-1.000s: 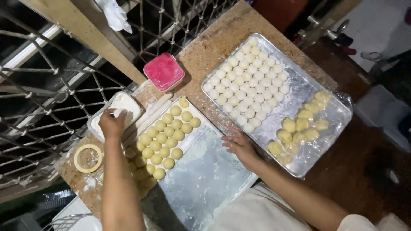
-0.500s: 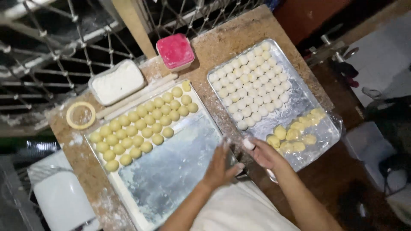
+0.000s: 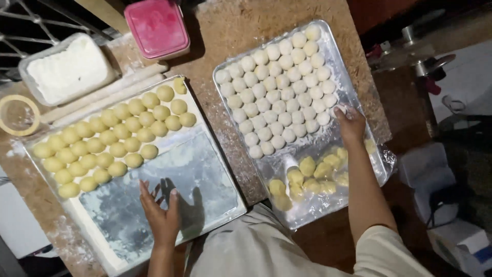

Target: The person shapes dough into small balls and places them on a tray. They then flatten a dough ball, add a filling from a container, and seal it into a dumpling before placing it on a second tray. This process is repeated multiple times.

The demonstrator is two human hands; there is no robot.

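Evidently soft and floury, the white dough balls (image 3: 279,92) on the foil-lined tray (image 3: 359,110) want a light pinch; the right hand (image 3: 350,124) touches one with loose fingers, the left hand (image 3: 161,213) flat, released, on the floured tray (image 3: 205,174).

Open floured room on the near half of the left tray (image 3: 205,174)

Blocked across the far half by rows of yellow dough balls (image 3: 113,138); hemmed behind by rolling pins (image 3: 102,95), flour tub (image 3: 66,69) and pink box (image 3: 156,28). Narrow bare worktop (image 3: 230,138) between trays. Right tray (image 3: 379,164) packed with white balls (image 3: 279,92), nearer corner cluttered, perhaps plastic-covered.
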